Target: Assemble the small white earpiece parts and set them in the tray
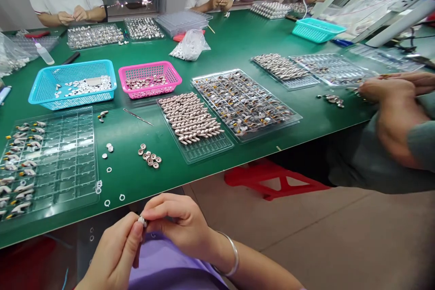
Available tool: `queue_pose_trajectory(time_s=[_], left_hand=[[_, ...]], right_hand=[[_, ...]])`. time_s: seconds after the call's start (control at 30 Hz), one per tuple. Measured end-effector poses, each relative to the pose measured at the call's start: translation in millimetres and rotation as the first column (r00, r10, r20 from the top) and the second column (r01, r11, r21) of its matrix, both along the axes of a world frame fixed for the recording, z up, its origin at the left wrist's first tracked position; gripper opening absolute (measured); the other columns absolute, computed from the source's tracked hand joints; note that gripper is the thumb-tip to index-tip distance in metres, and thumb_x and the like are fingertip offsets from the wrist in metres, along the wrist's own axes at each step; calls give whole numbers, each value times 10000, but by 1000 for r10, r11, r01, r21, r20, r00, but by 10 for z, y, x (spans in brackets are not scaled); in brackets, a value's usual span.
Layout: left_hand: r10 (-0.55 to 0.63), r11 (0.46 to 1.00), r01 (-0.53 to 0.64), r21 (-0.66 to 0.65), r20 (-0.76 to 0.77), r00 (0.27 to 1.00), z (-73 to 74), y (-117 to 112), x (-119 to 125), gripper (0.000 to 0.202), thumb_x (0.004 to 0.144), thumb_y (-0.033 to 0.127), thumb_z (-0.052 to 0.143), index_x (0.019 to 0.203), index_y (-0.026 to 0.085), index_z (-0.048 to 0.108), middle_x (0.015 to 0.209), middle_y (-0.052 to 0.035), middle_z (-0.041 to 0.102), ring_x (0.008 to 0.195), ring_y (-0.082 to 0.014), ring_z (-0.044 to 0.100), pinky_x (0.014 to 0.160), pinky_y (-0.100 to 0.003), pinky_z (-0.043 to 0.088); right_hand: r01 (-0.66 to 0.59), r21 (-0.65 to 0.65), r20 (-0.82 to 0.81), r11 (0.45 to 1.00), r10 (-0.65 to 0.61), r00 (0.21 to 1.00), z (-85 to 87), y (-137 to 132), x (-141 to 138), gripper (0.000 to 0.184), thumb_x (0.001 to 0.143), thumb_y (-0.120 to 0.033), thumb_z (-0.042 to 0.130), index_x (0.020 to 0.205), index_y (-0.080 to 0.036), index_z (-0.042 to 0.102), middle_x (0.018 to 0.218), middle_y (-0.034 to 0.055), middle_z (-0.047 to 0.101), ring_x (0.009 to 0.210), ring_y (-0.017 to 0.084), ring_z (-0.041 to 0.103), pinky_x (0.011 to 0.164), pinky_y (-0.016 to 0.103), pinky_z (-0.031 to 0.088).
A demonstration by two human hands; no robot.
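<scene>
Close to my lap, below the table edge, both my hands meet around a small round silvery-white part (142, 221). My left hand (117, 244) pinches it between thumb and forefinger. My right hand (181, 219) has its fingertips closed on the far side of the same part, whose lower portion is hidden. On the table just beyond lie several small copper-coloured round caps (150, 157), white rings (122, 197) and white discs (104, 156). A pair of metal tweezers (138, 117) lies behind them, beside a single small assembled piece (102, 115).
At left lies a clear compartment tray (68, 158) partly filled with small assemblies. Blue (71, 103) and pink (149, 93) baskets hold small parts. Filled trays (244, 104) and copper-coloured pieces (190, 118) are mid-table. A co-worker's hands (390, 88) work at right; two people sit opposite. A red stool (272, 181) stands below.
</scene>
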State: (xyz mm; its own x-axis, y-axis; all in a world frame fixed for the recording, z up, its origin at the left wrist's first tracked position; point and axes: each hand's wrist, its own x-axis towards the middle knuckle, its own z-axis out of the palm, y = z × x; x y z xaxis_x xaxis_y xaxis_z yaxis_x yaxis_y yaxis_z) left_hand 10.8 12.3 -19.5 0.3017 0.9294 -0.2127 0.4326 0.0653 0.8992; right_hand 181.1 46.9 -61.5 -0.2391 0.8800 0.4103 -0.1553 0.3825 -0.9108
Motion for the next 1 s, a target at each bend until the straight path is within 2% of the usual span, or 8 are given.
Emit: queue_pose_trajectory(time_s=[0.13,0.43,0.7,0.9,1.0], left_hand=[[-5,1000,6,-28,21,1000,7,-2,-2,435,992,462,348,636,231,444,546,37,481,495,-117,473,504,-208,407],[-2,1000,2,-5,20,1000,43,1,30,434,990,463,351,635,233,449,550,38,479,481,-116,465,493,-209,412],[-28,992,32,123,-32,999,31,-28,32,402,1008,380,323,658,235,455,549,40,498,463,-110,479,468,-197,403],[-25,952,59,299,-115,993,-22,-67,36,330,1001,278,348,696,236,468,584,48,498,485,-105,507,480,-190,405],[-7,936,48,349,-118,993,-20,-69,41,302,996,242,357,714,239,467,592,57,500,486,-98,509,485,-174,413]], right_hand=[[-15,11,-24,1000,15,1000,18,-6,15,84,867,-191,693,913,-162,758,862,63,745,724,127,724,657,191,621],[-15,46,-21,999,16,1000,57,-7,26,85,870,-149,677,915,-139,750,865,76,738,728,128,716,671,198,621],[-53,-20,-58,998,52,997,49,-50,22,105,885,-128,645,922,-146,742,894,73,727,698,122,720,643,199,631],[-41,-44,-92,998,37,995,67,-80,13,125,841,-105,694,936,-162,755,893,67,732,716,122,718,663,196,631],[-78,-33,-77,996,75,994,86,-64,41,169,844,-111,697,991,-173,751,932,70,729,733,126,727,682,192,634]])
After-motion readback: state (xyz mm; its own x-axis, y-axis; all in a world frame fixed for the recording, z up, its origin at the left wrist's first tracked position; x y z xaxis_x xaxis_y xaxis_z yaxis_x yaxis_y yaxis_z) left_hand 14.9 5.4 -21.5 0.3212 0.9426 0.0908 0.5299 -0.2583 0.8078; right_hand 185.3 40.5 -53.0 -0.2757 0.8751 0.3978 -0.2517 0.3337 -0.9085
